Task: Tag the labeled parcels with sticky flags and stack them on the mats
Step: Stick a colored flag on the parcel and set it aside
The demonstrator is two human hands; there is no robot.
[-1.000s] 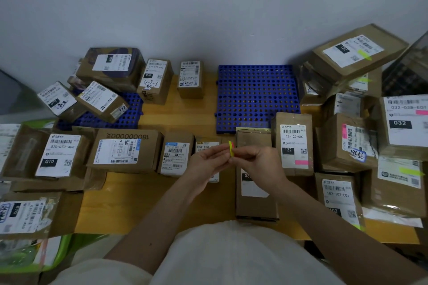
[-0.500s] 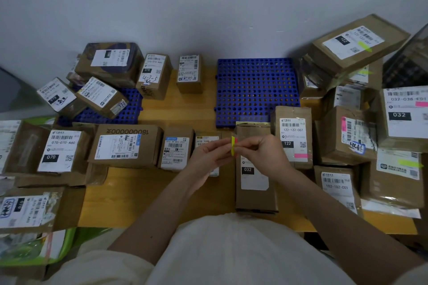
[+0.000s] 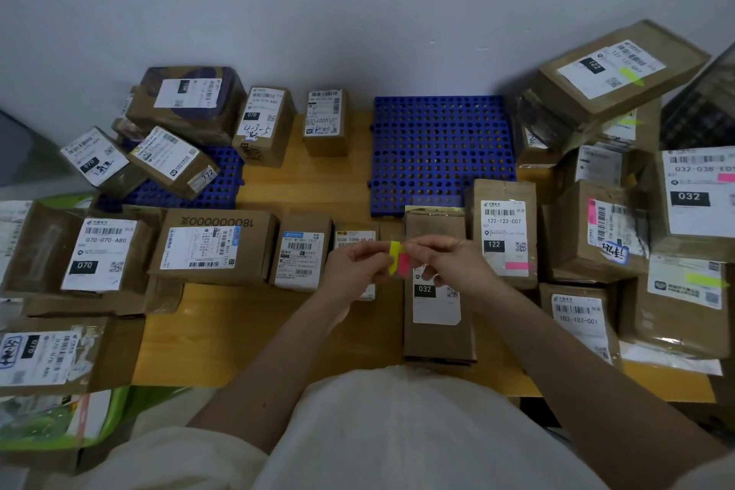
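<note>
Cardboard parcels crowd your grip on every side: the parcel marked 122 (image 3: 502,232) just right of it, a small labelled box (image 3: 301,253) just left, and a taped pile (image 3: 620,80) stacked far to the right. Directly beneath your grip lies the long brown parcel marked 032 (image 3: 436,290), flat on the yellow table (image 3: 254,316). Beyond it sits the blue perforated mat (image 3: 441,151), bare. Your left hand (image 3: 355,265) pinches the yellow sticky flag (image 3: 394,258), while your right hand (image 3: 445,263) pinches the pink sticky flag (image 3: 404,263) beside it; both strips are thin, glossy and upright, touching between your fingertips.
</note>
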